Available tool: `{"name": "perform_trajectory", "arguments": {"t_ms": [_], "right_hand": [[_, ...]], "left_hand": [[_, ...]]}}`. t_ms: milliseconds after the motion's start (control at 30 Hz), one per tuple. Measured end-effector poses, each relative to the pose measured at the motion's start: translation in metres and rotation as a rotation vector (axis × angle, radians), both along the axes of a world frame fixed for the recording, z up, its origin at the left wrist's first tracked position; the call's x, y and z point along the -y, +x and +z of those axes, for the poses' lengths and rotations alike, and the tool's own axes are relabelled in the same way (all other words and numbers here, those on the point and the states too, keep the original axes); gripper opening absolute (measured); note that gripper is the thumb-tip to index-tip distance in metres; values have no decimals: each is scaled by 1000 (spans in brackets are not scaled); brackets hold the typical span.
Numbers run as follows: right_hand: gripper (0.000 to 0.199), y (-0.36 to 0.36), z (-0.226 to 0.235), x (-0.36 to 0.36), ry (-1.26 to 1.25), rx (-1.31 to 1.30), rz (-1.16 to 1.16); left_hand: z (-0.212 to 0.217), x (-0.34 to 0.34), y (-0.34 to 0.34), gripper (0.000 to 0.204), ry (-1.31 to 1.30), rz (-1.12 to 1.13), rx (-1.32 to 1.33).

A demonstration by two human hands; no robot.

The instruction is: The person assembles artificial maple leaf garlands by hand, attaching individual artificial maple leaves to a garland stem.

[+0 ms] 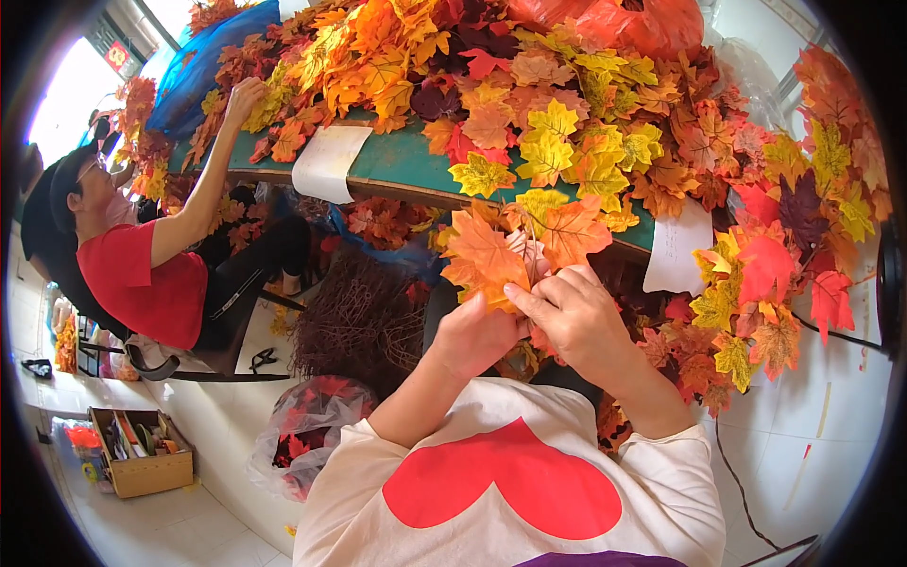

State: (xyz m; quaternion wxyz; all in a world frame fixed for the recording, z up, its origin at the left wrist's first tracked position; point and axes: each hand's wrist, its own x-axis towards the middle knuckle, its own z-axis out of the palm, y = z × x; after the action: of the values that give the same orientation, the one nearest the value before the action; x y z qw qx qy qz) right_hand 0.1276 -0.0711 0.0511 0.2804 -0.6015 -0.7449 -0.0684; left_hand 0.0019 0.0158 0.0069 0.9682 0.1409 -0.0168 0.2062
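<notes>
In front of my chest, both hands come together at a small bunch of orange artificial maple leaves [484,253]. My left hand [475,333] is closed around the lower part of the bunch, below the leaf on the left. My right hand [576,317] is closed too, its thumb and fingers pinching near the stems at the base of another orange leaf [574,230]. The fingers hide just what is pinched there. Just beyond the hands, loose yellow maple leaves [548,156] hang over the edge of the green table [397,165].
Orange, yellow and dark red leaves heap the table, with a red plastic bag [642,28] behind. Leaf sprays [756,312] hang at right. Brown twigs [354,317] and a clear bag [316,425] lie at left. A co-worker in a red shirt [142,283] reaches into the leaves.
</notes>
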Motion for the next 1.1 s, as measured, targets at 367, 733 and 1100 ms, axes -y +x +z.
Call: {"name": "perform_trajectory", "arguments": {"t_ms": [367, 733, 1100], "right_hand": [[26, 4, -12, 2, -68, -764, -116], [28, -1, -13, 6, -129, -777, -174], [28, 0, -15, 5, -111, -736, -155]], "left_hand": [[-7, 2, 11, 25, 50, 221, -419], [-15, 10, 8, 25, 121, 211, -355], [-19, 11, 8, 23, 136, 216, -345]]}}
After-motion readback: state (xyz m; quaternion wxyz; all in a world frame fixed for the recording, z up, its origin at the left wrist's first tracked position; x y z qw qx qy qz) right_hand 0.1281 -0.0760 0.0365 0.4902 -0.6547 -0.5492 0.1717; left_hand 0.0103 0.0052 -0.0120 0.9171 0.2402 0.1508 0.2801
